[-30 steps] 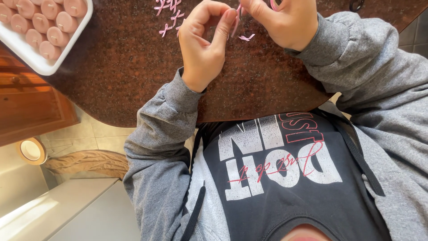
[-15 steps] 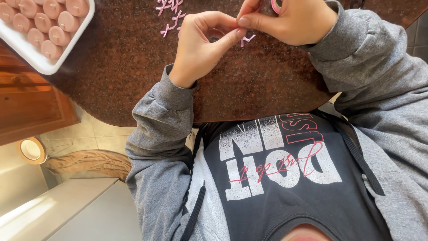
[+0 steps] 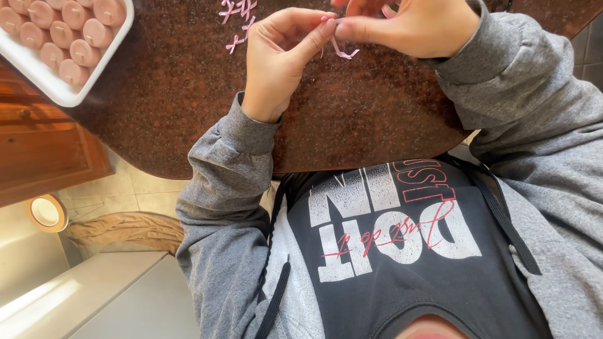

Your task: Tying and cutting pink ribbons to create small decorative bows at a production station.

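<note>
Two hands, the left hand (image 3: 276, 59) and the right hand (image 3: 414, 25), are being seen. One pink ribbon piece (image 3: 342, 51) is being pinched between them. One white tray (image 3: 59, 94) is being shown, with eight pink round pieces (image 3: 94, 32) being counted in view. About four small pink bows (image 3: 239, 19) are being counted on one brown countertop (image 3: 176, 88).

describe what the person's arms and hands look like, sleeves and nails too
Both arms wear heather-grey sweatshirt sleeves with ribbed cuffs bunched at the wrists. The left hand and right hand are bare, with no rings or watch in view. One left fingernail looks painted pink.
</note>
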